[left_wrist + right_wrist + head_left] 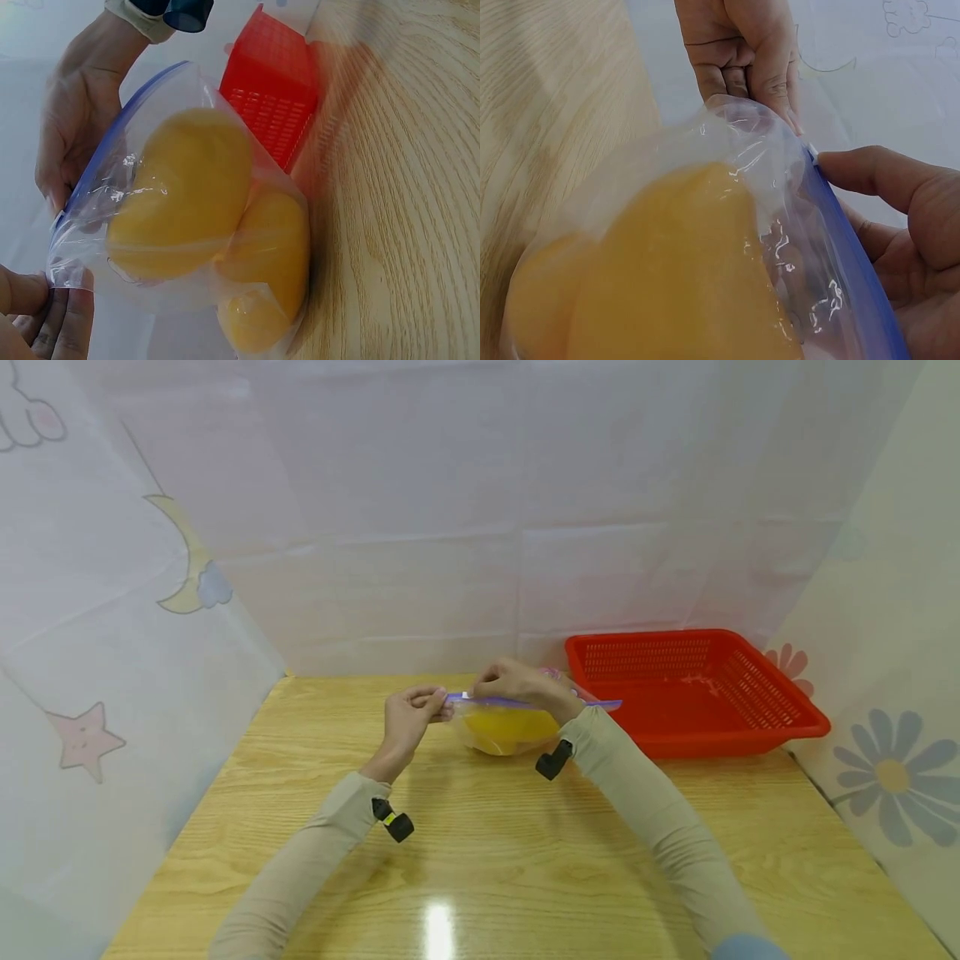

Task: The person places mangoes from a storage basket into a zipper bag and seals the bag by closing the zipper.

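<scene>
A clear zip bag [480, 739] with a purple-blue zip strip [859, 251] stands on the table, holding yellow mangoes [184, 191]. At the bag's left top corner, my left hand [408, 720] pinches the plastic between thumb and fingers. My right hand [525, 683] reaches over the top edge, and its thumb and finger pinch the small white slider [813, 152] on the strip, close to the left hand. To the right, the strip's far end sticks out past the right wrist. In the head view the right forearm hides part of the bag.
A red plastic basket [750, 739] with slotted walls stands at the back right, just beyond the bag. The wooden table [480, 860] meets cloth-covered walls [405, 593] at the back and both sides. Some pink-printed packaging [553, 673] shows behind the right hand.
</scene>
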`<action>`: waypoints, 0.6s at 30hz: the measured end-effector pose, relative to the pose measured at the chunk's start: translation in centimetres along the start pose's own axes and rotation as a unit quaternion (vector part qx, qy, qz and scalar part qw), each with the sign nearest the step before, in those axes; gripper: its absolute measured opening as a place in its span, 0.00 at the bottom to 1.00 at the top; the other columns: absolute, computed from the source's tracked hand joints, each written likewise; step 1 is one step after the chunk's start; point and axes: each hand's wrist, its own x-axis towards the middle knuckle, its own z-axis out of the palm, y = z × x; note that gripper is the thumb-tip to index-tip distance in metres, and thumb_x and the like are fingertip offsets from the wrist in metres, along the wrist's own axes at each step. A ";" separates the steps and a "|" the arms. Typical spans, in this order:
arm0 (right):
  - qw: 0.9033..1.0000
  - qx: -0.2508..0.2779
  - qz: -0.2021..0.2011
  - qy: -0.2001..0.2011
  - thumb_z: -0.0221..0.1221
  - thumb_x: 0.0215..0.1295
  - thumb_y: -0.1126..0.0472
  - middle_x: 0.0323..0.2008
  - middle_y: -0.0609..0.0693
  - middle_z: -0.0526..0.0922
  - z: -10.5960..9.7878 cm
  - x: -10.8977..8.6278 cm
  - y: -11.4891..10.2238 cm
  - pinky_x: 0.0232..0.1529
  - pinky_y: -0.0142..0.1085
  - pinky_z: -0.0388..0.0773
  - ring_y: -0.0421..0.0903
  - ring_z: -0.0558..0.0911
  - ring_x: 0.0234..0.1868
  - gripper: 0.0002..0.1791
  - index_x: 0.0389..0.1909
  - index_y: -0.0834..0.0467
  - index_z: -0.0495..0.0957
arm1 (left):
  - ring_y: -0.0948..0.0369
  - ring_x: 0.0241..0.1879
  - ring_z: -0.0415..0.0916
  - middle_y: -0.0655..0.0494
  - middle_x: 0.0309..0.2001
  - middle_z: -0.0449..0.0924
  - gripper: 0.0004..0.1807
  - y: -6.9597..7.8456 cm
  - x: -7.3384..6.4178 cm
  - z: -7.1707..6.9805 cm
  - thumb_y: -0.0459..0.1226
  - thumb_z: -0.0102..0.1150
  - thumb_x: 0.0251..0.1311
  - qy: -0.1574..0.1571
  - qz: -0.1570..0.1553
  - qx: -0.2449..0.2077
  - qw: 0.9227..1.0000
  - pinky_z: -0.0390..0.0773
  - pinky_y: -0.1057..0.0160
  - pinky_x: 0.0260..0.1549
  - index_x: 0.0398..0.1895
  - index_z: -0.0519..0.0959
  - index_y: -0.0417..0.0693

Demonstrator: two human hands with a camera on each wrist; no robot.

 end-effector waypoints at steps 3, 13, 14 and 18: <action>1.000 0.009 0.000 0.000 0.60 0.67 0.63 0.25 0.45 0.78 -0.2 -0.1 0.2 0.28 0.30 0.66 0.41 0.71 0.27 0.11 0.39 0.67 0.87 | 0.60 0.26 0.84 0.47 0.29 0.86 0.12 -0.1 0.1 0.0 0.31 0.60 0.66 0.001 0.002 0.000 1.000 0.85 0.59 0.34 0.45 0.80 0.27; 1.000 0.027 0.011 -0.003 0.61 0.66 0.62 0.23 0.46 0.77 -0.6 -0.6 0.2 0.24 0.30 0.63 0.41 0.69 0.24 0.11 0.38 0.67 0.87 | 0.60 0.26 0.84 0.43 0.30 0.86 0.11 -0.1 0.2 0.0 0.29 0.61 0.65 0.002 0.006 -0.001 1.000 0.85 0.60 0.33 0.45 0.81 0.27; 1.000 0.026 0.009 -0.003 0.61 0.66 0.62 0.23 0.46 0.76 -0.6 -0.6 0.2 0.24 0.30 0.62 0.41 0.69 0.23 0.11 0.37 0.67 0.87 | 0.60 0.25 0.84 0.44 0.30 0.86 0.11 -0.1 0.2 0.0 0.29 0.61 0.65 0.003 0.006 -0.001 1.000 0.85 0.60 0.33 0.45 0.81 0.27; 1.000 0.028 0.001 -0.005 0.60 0.66 0.63 0.20 0.45 0.74 -0.8 -0.6 0.6 0.22 0.30 0.60 0.40 0.67 0.21 0.12 0.35 0.69 0.86 | 0.60 0.25 0.84 0.45 0.30 0.86 0.11 -0.1 0.2 0.0 0.29 0.61 0.65 0.004 0.009 0.001 1.000 0.85 0.59 0.34 0.45 0.81 0.27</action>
